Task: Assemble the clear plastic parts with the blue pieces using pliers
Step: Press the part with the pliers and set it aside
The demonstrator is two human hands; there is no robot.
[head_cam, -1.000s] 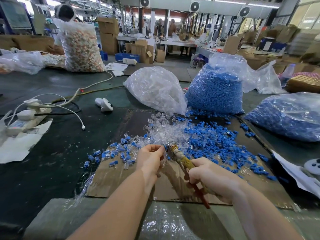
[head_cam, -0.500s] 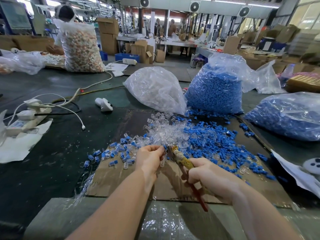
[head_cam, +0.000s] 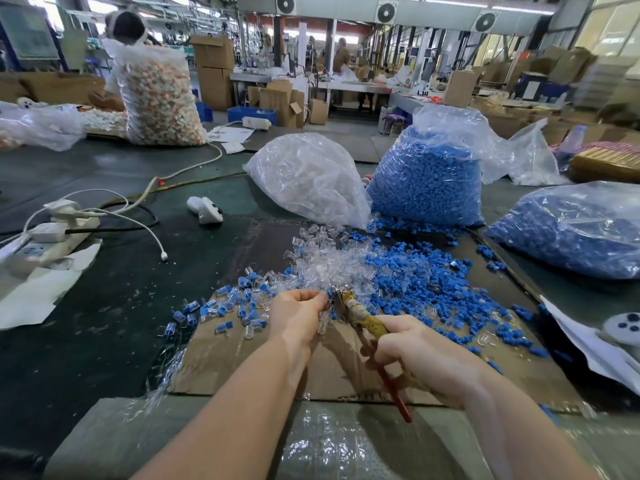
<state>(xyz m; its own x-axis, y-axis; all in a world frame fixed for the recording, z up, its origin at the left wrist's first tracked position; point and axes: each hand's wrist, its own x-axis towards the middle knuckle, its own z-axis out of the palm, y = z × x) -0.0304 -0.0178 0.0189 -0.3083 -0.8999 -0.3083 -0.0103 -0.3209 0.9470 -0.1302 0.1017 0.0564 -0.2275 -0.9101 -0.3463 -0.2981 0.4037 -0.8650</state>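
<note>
Left hand (head_cam: 298, 311) pinches a blue piece (head_cam: 327, 294) at the pliers (head_cam: 360, 317) tip; right hand (head_cam: 420, 355) grips the pliers handles over the cardboard (head_cam: 242, 362).

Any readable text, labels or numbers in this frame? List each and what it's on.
None can be read.
Papers by the far white power strip: print is present but too blurred.
Near power strip at left: markings blurred.
Cardboard boxes at the back: no legible print.
Pliers and bags of blue pieces: no label visible.
</note>
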